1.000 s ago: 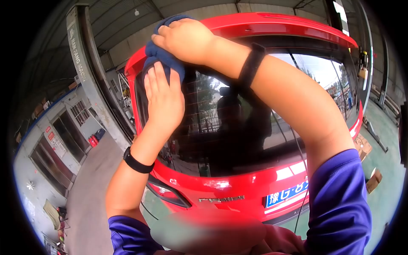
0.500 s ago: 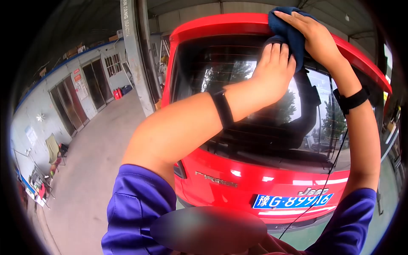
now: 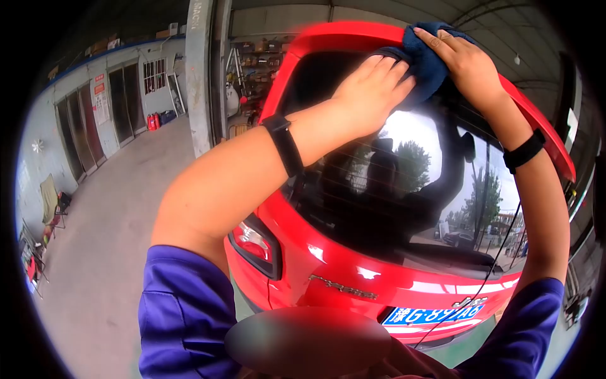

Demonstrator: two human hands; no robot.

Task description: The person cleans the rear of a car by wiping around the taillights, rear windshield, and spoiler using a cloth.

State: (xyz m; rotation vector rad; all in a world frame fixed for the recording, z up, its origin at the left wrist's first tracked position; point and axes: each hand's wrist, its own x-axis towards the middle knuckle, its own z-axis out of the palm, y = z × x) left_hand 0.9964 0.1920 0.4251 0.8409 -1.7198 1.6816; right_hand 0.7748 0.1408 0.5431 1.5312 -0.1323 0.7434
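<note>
A dark blue cloth (image 3: 424,72) is bunched against the top of the red car's rear window (image 3: 353,183) and its spoiler (image 3: 353,31). My left hand (image 3: 372,91) presses the cloth's left part to the upper glass, its fingers over the fabric. Higher up and to the right, my right hand (image 3: 466,62) holds the cloth at the spoiler's edge, fingers laid across it. Both wrists wear black bands. The palms and the cloth's underside are hidden.
Below the window are a rear wiper (image 3: 451,258), a tail light (image 3: 254,245) and a blue licence plate (image 3: 432,316). A grey pillar (image 3: 201,82) stands left of the car. Stocked shelves (image 3: 257,60) are behind it, with red containers (image 3: 153,122) along the wall.
My left hand has moved left along the upper glass, taking part of the cloth with it. My right hand stays near the spoiler's edge. The view has shifted, showing the left tail light.
</note>
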